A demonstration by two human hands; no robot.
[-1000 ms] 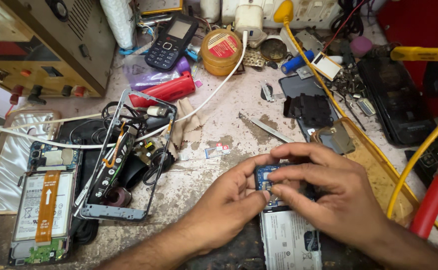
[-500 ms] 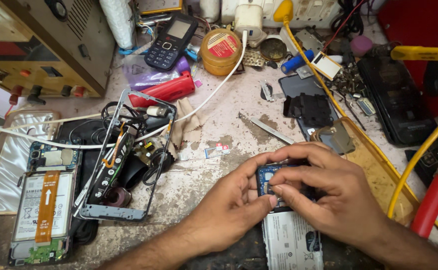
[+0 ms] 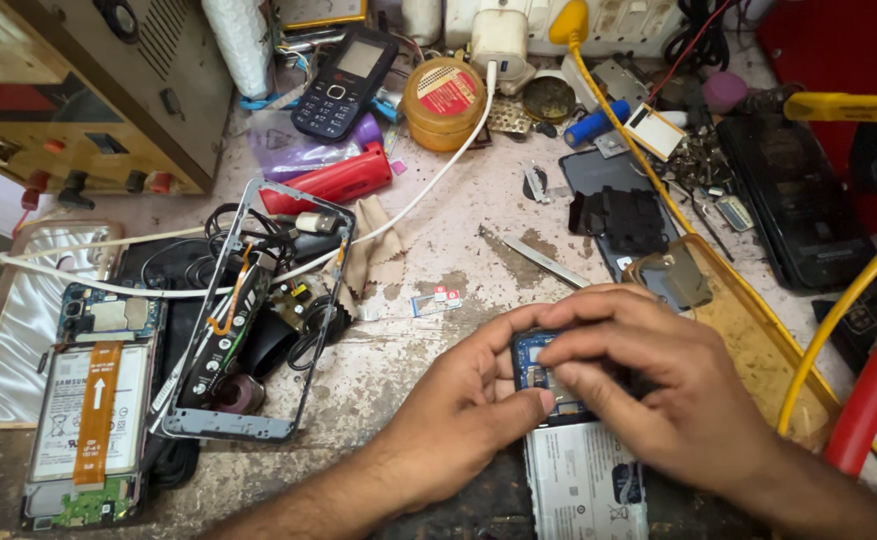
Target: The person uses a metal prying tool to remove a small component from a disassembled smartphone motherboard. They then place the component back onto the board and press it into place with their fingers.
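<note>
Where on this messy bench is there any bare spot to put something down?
One bare patch lies mid-bench, between the phone frame, the tweezers and the hands; only a small SIM tray sits there. A smaller one lies below the round tin, beside the white cable. The back edge and both sides are crowded with parts, tools and wires.

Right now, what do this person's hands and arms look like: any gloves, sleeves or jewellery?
Both the left hand and the right hand are bare: no gloves, rings or watch show. The forearms are uncovered as far as the picture's edge, with no sleeve in view. Fingernails are short.
</note>
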